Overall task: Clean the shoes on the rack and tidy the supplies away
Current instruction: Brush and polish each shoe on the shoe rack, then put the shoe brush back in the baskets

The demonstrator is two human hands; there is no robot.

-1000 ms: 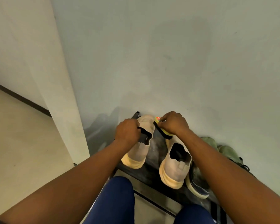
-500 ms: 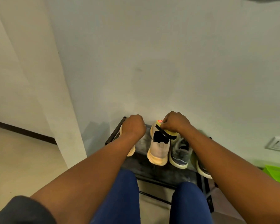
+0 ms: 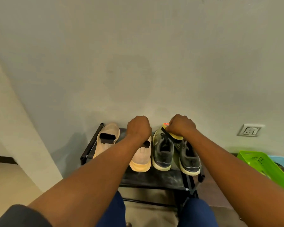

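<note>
Shoes, four, in one row on the top shelf of a black rack (image 3: 147,179) set against a pale wall (image 3: 138,63), toes toward the wall.
Item 1: beige slip-on (image 3: 107,140), far left, lying free beside the rack's left rail.
Item 2: second beige slip-on (image 3: 142,158), pale orange sole at the heel; left hand (image 3: 138,128) sits over its front part, fingers curled under, grip on the shoe not visible.
Item 3: dark grey-green trainer (image 3: 162,151), just beside item 2.
Item 4: matching trainer (image 3: 188,158), far right of the row.
Supplies: yellow brush (image 3: 175,135) with black bristles and an orange label, clasped in the right hand (image 3: 181,126), held over the toes of the two trainers.
Right of the rack: wall socket (image 3: 251,130); green perforated basket (image 3: 267,167) on the floor; blue container (image 3: 281,159) just behind it.
</note>
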